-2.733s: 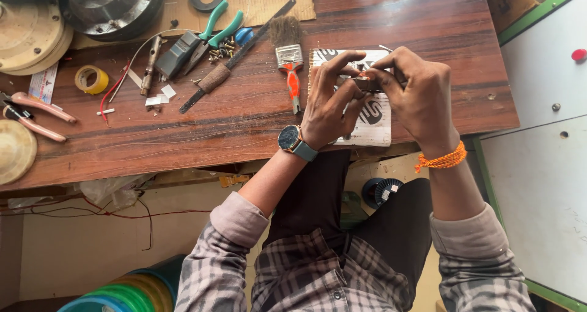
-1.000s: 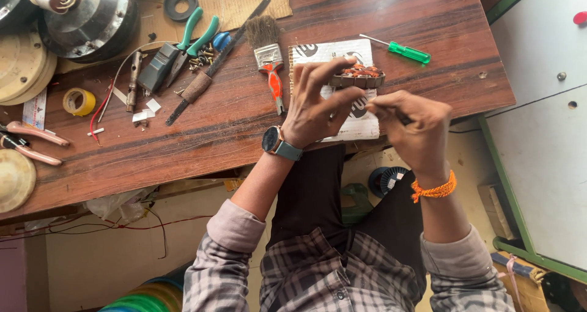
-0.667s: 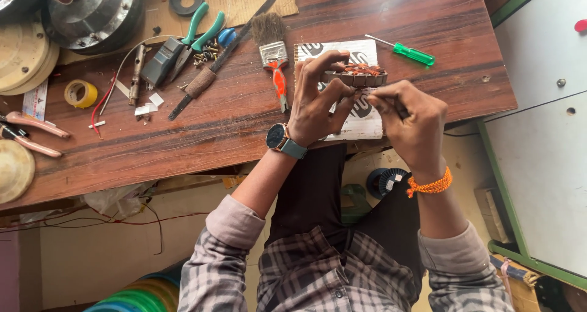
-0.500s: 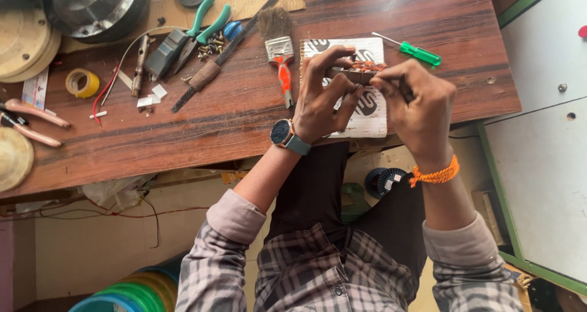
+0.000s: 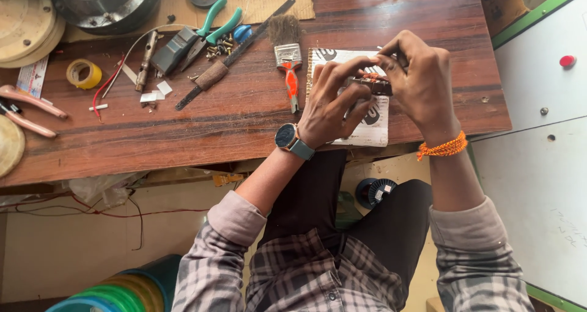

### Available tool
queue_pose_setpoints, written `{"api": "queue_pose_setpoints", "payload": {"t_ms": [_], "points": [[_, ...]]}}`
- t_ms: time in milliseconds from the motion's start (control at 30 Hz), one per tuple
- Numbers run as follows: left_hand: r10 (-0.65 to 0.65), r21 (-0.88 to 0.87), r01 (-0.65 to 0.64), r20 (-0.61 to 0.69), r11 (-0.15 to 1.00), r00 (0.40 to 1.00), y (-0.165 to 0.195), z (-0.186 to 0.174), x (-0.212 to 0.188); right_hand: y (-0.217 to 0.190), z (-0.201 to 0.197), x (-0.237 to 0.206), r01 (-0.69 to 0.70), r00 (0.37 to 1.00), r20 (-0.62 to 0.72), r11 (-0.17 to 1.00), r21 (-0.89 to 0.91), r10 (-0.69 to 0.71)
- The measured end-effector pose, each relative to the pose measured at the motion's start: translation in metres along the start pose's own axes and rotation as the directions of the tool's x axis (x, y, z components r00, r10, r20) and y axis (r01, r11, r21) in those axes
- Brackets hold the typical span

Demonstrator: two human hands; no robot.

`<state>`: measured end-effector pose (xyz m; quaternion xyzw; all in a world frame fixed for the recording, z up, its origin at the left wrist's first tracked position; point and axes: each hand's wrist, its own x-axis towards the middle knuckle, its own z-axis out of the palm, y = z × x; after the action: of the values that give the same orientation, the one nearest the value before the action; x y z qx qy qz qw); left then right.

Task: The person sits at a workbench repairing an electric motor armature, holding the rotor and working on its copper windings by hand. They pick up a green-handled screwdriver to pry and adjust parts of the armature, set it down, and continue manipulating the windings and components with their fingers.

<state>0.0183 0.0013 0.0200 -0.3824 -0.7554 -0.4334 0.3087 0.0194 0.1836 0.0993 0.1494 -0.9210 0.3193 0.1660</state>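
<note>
Above the scarred wooden bench and a white printed card, the left hand and right hand both pinch a small dark metal part wound with copper-orange wire. Judgement: steady fingertip pressure and bench-braced wrists suit work this fine. An orange-handled bristle brush lies just left.

Both hands are up over the white card at the near edge of the wooden tabletop. The left hand pinches a small dark part with copper-coloured windings, and the right hand closes on the same part from the other side, fingers curled over it. Just left of the card lies a paintbrush with an orange handle. Further left of the card sit green-handled pliers, and well beyond them a yellow tape roll.
</note>
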Motion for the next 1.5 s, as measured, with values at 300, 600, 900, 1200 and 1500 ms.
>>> {"api": "queue_pose_setpoints", "payload": {"t_ms": [300, 600, 900, 1200, 1500], "points": [[-0.086, 0.025, 0.087, -0.01, 0.996, 0.996, -0.005, 0.014, -0.005, 0.005, -0.007, -0.045, -0.187, 0.976, -0.09, 0.976, 0.112, 0.197], [-0.02, 0.04, 0.021, -0.015, 0.999, 1.0, -0.002, 0.007, 0.002, 0.001, 0.012, -0.077, 0.027, 0.983, -0.183, 0.994, 0.104, -0.008], [-0.047, -0.024, 0.048, 0.013, 0.999, 0.999, -0.007, 0.009, -0.001, 0.0, 0.018, -0.081, 0.088, 0.981, -0.19, 0.974, 0.21, -0.048], [0.198, 0.148, -0.214, 0.118, 0.966, 0.973, 0.002, 0.003, 0.001, -0.024, 0.027, -0.097, 0.119, 0.976, -0.196, 0.984, 0.132, -0.092], [0.066, -0.008, -0.066, 0.006, 0.998, 0.998, -0.011, 0.01, -0.007, -0.008, 0.003, -0.097, -0.046, 0.97, -0.225, 0.982, 0.183, 0.088]]}}
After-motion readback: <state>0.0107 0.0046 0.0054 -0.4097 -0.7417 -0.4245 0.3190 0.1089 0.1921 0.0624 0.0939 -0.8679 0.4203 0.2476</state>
